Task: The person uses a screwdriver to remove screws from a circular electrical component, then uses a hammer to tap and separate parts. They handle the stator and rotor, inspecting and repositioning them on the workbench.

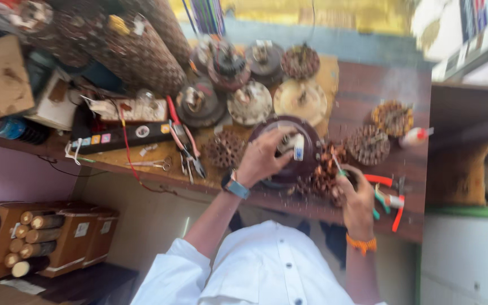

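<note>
My one head camera looks steeply down, fairly near, at the workbench (368, 85); blurred, tilted frame.

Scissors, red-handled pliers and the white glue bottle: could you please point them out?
scissors (155, 164), head view, on the blades.
red-handled pliers (384, 182), head view, upper handle.
white glue bottle (415, 136), head view, body.

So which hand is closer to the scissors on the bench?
Left. The left hand rests on the dark round motor housing, nearer the scissors. The right hand is farther away, by the copper winding.
</note>
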